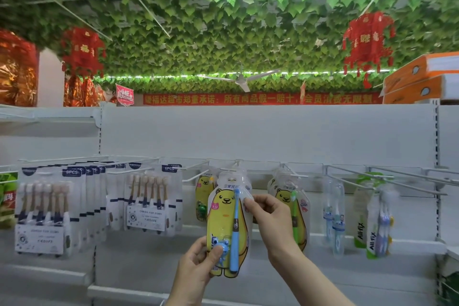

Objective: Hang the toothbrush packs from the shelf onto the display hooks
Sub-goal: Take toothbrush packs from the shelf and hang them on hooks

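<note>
Yellow bear pack (224, 221) at centre frame, left hand (198, 263) gripping its bottom, right hand (269, 216) pinching its top, hooks (196, 165) above.

White packs (146, 204): "6PCS"; green packs (360, 231): "All fix" (sideways).

Both pinching, left hand (196, 265) below right hand (270, 216)

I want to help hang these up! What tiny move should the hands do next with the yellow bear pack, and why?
Probably raise the bear pack so its top hole meets the hook just above, then push it on. The left hand grips its bottom, the right hand pinches its upper edge, and matching bear packs hang on either side.
</note>
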